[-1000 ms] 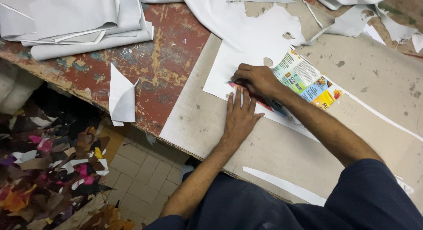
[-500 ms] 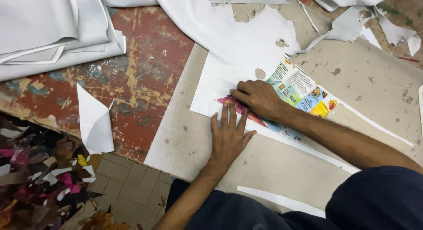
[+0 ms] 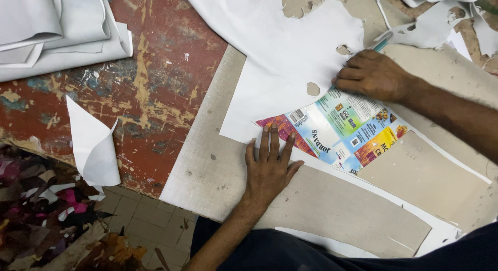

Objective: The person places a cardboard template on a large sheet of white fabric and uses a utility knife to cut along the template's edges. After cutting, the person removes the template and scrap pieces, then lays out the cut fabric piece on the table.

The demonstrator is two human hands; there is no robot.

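Near the frame's centre, the left hand (image 3: 268,164) lies flat, fingers spread, pressing the lower edge of a colourful printed cardboard template (image 3: 340,130) onto a white sheet (image 3: 280,79). At upper right, the right hand (image 3: 372,75) is curled around a teal pen (image 3: 383,43) at the template's top edge. Folded white material (image 3: 52,32) sits at upper left on the worn red table (image 3: 155,84).

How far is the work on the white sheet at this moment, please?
Done: the white sheet already has holes and ragged cut edges. In hand: the left hand lies flat, pinning the printed card on that sheet, while the right hand holds a teal pen at the card's upper edge. Left: the sheet around the card looks uncut.
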